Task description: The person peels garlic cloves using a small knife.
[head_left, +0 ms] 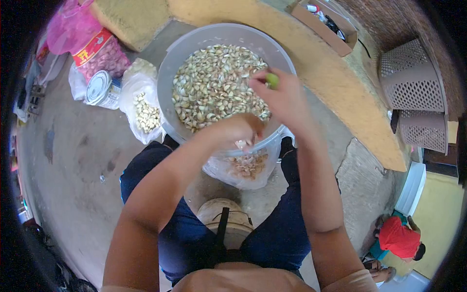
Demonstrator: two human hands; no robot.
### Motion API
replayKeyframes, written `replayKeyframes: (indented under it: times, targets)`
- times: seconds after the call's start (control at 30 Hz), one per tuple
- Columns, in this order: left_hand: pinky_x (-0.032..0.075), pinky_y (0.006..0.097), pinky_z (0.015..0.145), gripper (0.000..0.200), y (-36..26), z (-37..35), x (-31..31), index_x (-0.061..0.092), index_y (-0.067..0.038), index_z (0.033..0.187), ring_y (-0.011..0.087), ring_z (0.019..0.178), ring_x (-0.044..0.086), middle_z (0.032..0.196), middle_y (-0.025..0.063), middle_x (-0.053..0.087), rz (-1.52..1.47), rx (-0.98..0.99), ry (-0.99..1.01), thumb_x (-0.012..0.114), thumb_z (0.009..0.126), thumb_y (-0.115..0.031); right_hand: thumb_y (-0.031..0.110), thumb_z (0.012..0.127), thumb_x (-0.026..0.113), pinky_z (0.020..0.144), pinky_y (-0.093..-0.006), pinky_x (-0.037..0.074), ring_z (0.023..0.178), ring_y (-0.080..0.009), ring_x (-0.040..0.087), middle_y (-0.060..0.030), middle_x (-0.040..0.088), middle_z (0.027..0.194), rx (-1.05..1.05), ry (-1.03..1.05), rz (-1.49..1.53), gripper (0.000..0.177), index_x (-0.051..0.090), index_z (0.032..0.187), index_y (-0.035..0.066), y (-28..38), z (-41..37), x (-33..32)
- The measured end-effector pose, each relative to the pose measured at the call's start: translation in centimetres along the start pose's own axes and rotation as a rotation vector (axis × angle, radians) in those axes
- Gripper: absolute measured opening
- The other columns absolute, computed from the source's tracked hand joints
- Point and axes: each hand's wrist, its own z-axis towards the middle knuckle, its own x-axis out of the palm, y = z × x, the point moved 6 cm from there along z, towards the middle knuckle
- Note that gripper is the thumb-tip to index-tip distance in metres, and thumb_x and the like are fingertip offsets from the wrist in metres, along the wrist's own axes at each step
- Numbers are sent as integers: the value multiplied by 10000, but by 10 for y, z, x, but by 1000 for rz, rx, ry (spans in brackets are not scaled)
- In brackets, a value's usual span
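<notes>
A large grey tub [165,82] holds a wide heap of garlic cloves [214,82] in what looks like water. My left hand [243,131] is closed over the tub's near rim, with a small pale piece, probably a clove, at its fingers. Over the right side of the tub, my right hand [279,90] is closed around a small green object [272,81], slightly blurred. Below the near rim hangs a clear plastic bag [262,177] with brownish peels [248,165]. Left of the tub, a white bag [129,104] contains peeled cloves [146,114].
A lidded can [104,90] and a pink net sack [99,53] stand at the upper left. A cardboard box [326,27] rests on the yellow ledge [350,107]. Grey perforated baskets [413,78] are at the right. A person in red [399,237] is at the lower right.
</notes>
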Motion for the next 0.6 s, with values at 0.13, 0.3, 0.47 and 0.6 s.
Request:
replayKeyframes:
  times: [0.13,0.3,0.47,0.6]
  targets:
    - [352,237,342,308,-34,-22,-45,520,-30,910,106,396,461,631,86,542,-630,-197,-387,373,880,-299,219,728,592,619,-330,454,660,-272,600,-172,605,706,230,4,-44,246,620,844,4,-18,-24,-32]
    - [347,220,345,407,-56,-26,-56,491,-77,1026,102,422,437,712,76,543,-723,-99,-489,291,908,-411,231,717,622,642,-333,450,684,-279,597,-179,605,753,86,74,85,280,624,869,-4,-9,-22,-11]
    - [373,196,374,473,-64,-34,-63,482,-108,1080,90,518,462,846,85,546,-648,-82,-592,262,895,-483,223,699,637,672,-348,451,710,-303,596,-186,600,784,-8,50,122,280,629,861,-5,-4,-15,-3]
    - [398,202,397,493,-59,-34,-66,483,-102,1072,90,518,463,851,77,543,-637,-33,-613,276,884,-509,180,680,627,666,-359,454,702,-312,593,-174,601,765,43,9,147,238,629,840,3,-3,-10,-1]
